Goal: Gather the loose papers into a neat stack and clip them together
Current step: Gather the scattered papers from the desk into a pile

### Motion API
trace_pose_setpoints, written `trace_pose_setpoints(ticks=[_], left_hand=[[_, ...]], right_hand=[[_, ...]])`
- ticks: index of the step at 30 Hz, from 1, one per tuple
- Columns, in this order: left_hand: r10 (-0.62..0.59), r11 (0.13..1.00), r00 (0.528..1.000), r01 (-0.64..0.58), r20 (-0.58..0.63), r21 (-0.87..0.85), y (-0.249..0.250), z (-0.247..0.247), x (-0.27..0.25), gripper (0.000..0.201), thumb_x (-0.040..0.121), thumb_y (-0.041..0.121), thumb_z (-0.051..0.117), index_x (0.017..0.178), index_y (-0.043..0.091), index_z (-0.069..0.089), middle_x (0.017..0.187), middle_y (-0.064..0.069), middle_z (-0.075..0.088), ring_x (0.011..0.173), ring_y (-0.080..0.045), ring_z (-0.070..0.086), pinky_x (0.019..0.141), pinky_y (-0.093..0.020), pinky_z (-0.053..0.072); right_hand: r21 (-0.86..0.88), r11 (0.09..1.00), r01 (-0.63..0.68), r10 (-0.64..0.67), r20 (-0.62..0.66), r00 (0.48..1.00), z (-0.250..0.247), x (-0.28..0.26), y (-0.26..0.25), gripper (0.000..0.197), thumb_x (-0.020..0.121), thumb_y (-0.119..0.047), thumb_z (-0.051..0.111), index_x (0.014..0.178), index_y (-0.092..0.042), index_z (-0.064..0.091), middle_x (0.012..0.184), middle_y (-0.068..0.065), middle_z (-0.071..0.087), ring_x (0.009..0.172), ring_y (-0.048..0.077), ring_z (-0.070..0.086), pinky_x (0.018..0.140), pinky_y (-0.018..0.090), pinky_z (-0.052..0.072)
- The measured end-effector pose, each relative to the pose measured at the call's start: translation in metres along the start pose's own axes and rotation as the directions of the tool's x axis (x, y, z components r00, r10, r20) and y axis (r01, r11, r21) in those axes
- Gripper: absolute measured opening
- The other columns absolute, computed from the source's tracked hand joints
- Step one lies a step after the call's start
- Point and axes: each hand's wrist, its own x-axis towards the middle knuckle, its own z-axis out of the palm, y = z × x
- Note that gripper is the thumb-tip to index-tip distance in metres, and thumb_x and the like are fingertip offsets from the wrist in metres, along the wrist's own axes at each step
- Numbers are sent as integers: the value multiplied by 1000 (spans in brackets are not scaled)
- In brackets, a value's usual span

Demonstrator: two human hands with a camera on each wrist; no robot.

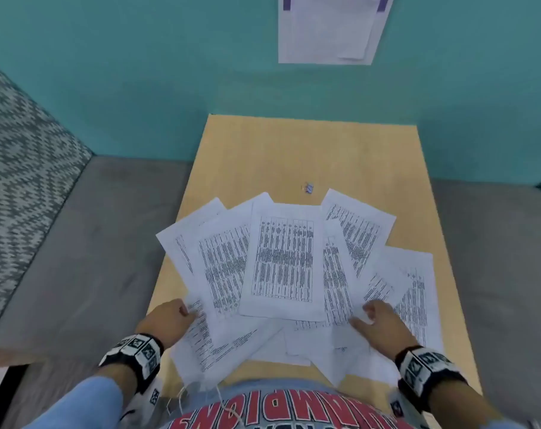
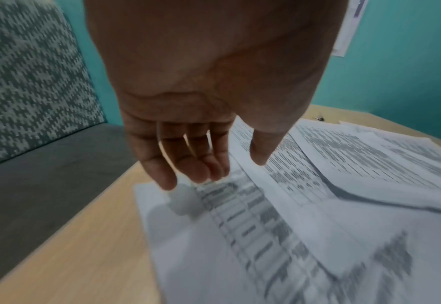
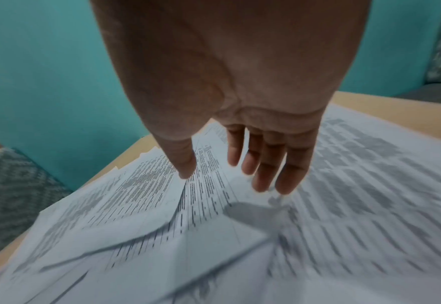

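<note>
The left hand [image 2: 201, 82] hangs palm-down over the surface [image 2: 71, 246], fingers [image 2: 159, 176] loosely extended and spread, gripping nothing. Fingertips sit just above the corner of a printed sheet [image 2: 240, 236]. Overlapping printed papers [image 2: 357, 160] fan out to the right. A small binder clip [image 2: 320, 118] lies beyond them.

A light wooden table [image 1: 294, 156] holds many loose papers [image 1: 281, 261] with printed rows, spread out like a fan and lying over each other. A small clip [image 1: 309, 187] sits near them on bare wood.
</note>
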Motion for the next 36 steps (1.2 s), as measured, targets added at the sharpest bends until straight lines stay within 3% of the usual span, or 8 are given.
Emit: trace_pose_setpoints(ticks=[6,12,15,19,22,27,31,36], left_hand=[[-141,966,990,136,-6,-218,7,-19,30,46,101,58,54,106,12,55,99,-4,64,88,-25,64,70,-35,46],[-302,790,951,285,60,-542,-6,-21,69,52,95,54,68,120,10,54,113,-10,56,104,-28,55,95,-41,52],[-391,697,916,354,84,-624,-14,-23,86,87,83,66,73,140,4,51,130,-16,60,121,-38,60,104,-55,54],[-413,698,909,358,61,-620,-4,-23,101,107,71,77,74,147,5,51,149,-20,54,134,-39,55,105,-51,53],[-385,736,923,323,24,-595,14,-25,104,114,58,84,73,139,6,57,142,-18,56,122,-33,58,103,-47,53],[-329,844,944,286,-17,-454,47,-28,99,91,72,66,86,136,12,49,147,-15,34,138,-39,40,105,-51,46],[-175,959,977,141,-123,-245,65,-22,96,69,74,61,84,121,22,51,138,-8,41,127,-32,43,101,-50,47],[-108,919,984,43,-144,-392,79,-22,97,61,82,28,87,124,27,44,121,-8,61,107,-33,61,90,-46,54]], right_hand=[[-81,989,-124,109,-174,979,-1,68,-56,113,72,-67,81,151,0,37,145,24,43,134,42,48,108,49,46],[-111,977,-181,152,-231,961,22,96,-76,121,62,-68,87,145,2,35,140,23,46,129,42,50,103,53,51],[-109,970,-216,185,-240,953,26,103,-78,121,55,-71,88,142,-1,40,137,21,48,128,42,50,103,52,49],[-92,963,-254,228,-233,945,19,112,-83,117,55,-63,93,140,-2,42,137,21,44,127,41,49,104,50,47],[84,971,-223,235,-176,956,16,118,-85,108,61,-38,100,140,0,37,139,21,47,127,39,54,103,49,53],[25,981,-190,192,-126,973,20,119,-95,78,74,-34,89,132,0,51,129,20,57,117,39,61,95,48,57],[209,975,-77,109,-145,983,29,116,-104,39,87,-18,78,114,-9,50,112,11,60,102,31,62,74,33,52],[242,970,-9,40,-127,991,32,119,-111,40,90,-25,78,115,-8,53,105,8,63,93,28,63,78,34,50]])
